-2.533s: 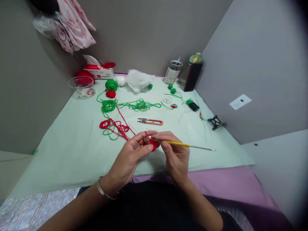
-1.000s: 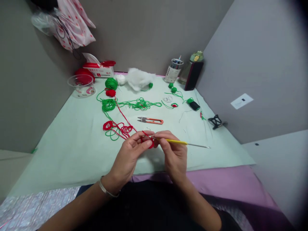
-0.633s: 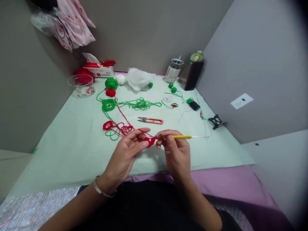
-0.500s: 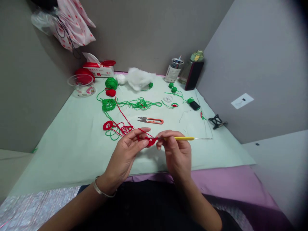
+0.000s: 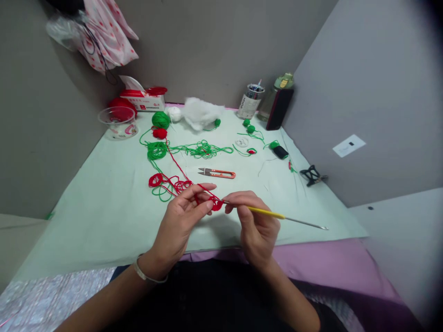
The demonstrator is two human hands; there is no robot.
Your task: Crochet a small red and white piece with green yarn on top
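Observation:
Between thumb and fingers my left hand pinches a small red crochet piece. Red yarn passes over my left fingers and runs back to a small red ball. My right hand grips a yellow-handled crochet hook like a pen. Its left tip meets the red piece; whether it sits inside a loop I cannot tell. The hook's other metal end points right and slightly down, towards the table's front edge. Thread snips with orange handles lie just beyond my hands.
Loose green yarn and red yarn coils lie to the left. Behind are a green yarn ball, white stuffing, a plastic tub, a pen cup and a bottle. A black stand is at right.
My right hand has turned and shifted slightly right and down. The hook went from nearly level to sloping, its right end lower. My left hand has barely moved.

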